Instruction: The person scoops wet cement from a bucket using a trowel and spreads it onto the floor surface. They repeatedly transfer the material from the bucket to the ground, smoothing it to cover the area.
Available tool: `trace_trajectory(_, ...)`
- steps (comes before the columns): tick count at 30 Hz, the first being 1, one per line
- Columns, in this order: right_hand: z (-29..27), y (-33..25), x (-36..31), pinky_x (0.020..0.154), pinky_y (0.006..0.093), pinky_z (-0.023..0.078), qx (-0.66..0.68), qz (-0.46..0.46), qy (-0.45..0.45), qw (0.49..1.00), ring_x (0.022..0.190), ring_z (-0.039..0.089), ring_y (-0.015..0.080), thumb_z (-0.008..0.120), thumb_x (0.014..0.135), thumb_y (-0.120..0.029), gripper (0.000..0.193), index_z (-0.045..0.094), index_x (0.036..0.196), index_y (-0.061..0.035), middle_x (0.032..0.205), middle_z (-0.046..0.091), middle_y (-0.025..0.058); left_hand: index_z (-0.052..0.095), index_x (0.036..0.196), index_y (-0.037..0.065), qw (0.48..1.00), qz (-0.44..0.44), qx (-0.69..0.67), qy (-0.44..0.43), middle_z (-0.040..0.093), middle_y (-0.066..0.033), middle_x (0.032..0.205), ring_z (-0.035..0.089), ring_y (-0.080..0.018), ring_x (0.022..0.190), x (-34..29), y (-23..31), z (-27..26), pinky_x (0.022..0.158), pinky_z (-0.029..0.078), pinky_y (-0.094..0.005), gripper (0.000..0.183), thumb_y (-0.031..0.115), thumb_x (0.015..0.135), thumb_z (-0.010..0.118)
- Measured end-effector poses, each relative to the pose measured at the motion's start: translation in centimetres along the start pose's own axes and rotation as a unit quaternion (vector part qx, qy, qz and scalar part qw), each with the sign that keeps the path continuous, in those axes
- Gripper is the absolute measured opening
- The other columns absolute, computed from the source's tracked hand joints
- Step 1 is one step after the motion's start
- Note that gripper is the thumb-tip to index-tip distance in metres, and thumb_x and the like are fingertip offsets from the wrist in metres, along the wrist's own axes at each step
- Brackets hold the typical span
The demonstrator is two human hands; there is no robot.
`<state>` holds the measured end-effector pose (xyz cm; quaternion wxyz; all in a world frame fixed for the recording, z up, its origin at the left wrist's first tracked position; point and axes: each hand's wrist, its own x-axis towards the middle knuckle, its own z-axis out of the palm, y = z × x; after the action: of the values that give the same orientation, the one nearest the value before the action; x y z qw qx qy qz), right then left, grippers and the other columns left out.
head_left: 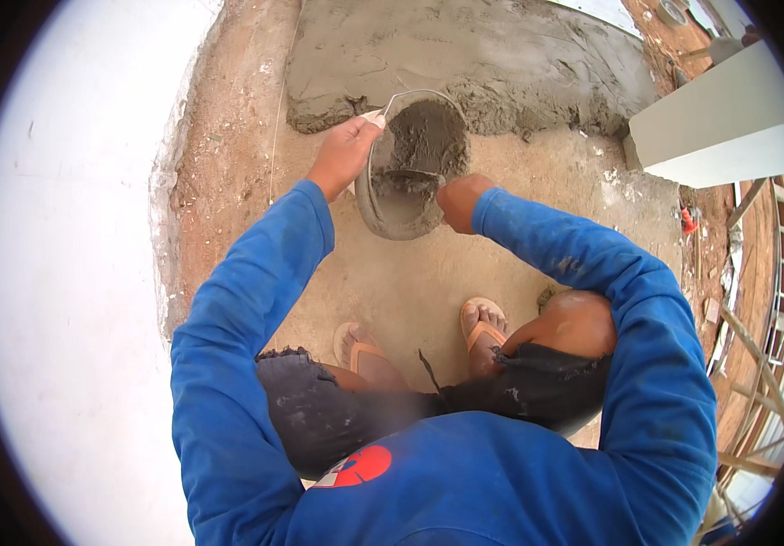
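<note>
A mortar-caked bucket (374, 196) stands tilted in front of me, with wet grey mortar (425, 132) inside. Its thin wire handle (420, 91) arches over the far rim. My left hand (348, 150) is closed around the handle's white grip at the upper left. At the bucket's right rim, my right hand (461, 200) makes a fist. Whatever it grips is hidden by the fingers; a curved, mortar-covered edge crosses the bucket's inside beside it. Just beyond the bucket lies a thick layer of fresh mortar (465, 55) with a ragged near edge.
A white wall (82, 273) runs along the left. To the right stands a pale square column (724, 123). A taut string (274, 150) crosses the ground at the left. Timber poles (760, 373) lean at the far right. My sandalled feet (485, 323) are on the bare concrete.
</note>
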<state>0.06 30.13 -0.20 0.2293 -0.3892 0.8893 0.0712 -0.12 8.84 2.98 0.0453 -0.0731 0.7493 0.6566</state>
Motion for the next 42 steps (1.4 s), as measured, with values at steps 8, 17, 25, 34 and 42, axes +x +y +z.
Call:
trace_trajectory(8, -0.9, 0.5, 1.1, 0.075, 0.0466, 0.056, 0.073, 0.078, 0.024, 0.994, 0.090, 0.069, 0.0366, 0.062, 0.080, -0.015, 0.023, 0.069, 0.095, 0.0017, 0.095, 0.070, 0.0217, 0.063, 0.091, 0.000, 0.977, -0.043, 0.201, -0.055, 0.052, 0.0011, 0.076, 0.045, -0.0091, 0.073, -1.0, 0.9, 0.7, 0.068, 0.040, -0.0271, 0.039, 0.037, 0.098, 0.054)
trace_trajectory(17, -3.0, 1.2, -0.2, 0.081, 0.0443, 0.054, 0.117, 0.098, -0.011, 0.988, 0.099, 0.068, 0.0344, 0.058, 0.085, -0.018, 0.027, 0.070, 0.103, -0.0015, 0.100, 0.070, 0.0187, 0.049, 0.072, 0.000, 0.991, 0.008, 0.135, -0.005, 0.045, -0.0053, 0.066, 0.040, -0.0149, 0.064, -1.5, -0.3, 0.3, 0.061, 0.037, -0.0335, 0.047, 0.040, 0.097, 0.054)
trace_trajectory(25, 0.8, -0.6, 0.1, 0.082, 0.0452, 0.053, 0.133, 0.060, -0.061, 0.987, 0.100, 0.067, 0.0360, 0.054, 0.089, -0.023, 0.032, 0.068, 0.102, 0.0024, 0.101, 0.069, 0.0224, 0.056, 0.079, 0.002, 0.986, -0.007, 0.167, -0.025, 0.045, 0.0033, 0.069, 0.040, -0.0078, 0.068, -2.2, -0.8, 0.8, 0.062, 0.036, -0.0282, 0.037, 0.033, 0.098, 0.054)
trace_trajectory(34, 2.6, -0.1, 0.3, 0.089, 0.0433, 0.048, 0.480, -0.037, -0.091, 0.872, 0.100, 0.065, 0.0349, 0.054, 0.092, -0.048, 0.060, 0.060, 0.119, 0.0062, 0.106, 0.067, 0.0239, 0.065, 0.088, 0.002, 1.000, 0.007, -0.014, -0.004, 0.058, 0.0018, 0.079, 0.050, -0.0084, 0.074, -2.3, -3.5, -3.6, 0.067, 0.042, -0.0265, 0.026, 0.027, 0.095, 0.058)
trace_trajectory(42, -0.2, -2.8, 0.4, 0.049, 0.0295, 0.049, 0.723, -0.052, -0.114, 0.679, 0.056, 0.060, 0.0156, 0.054, 0.097, -0.047, 0.044, 0.060, 0.091, -0.0035, 0.073, 0.060, 0.0080, 0.065, 0.108, -0.002, 0.947, -0.089, -0.282, 0.123, 0.067, -0.0086, 0.103, 0.063, -0.0164, 0.093, -1.9, -3.8, -6.7, 0.083, 0.049, -0.0313, 0.031, 0.025, 0.097, 0.054)
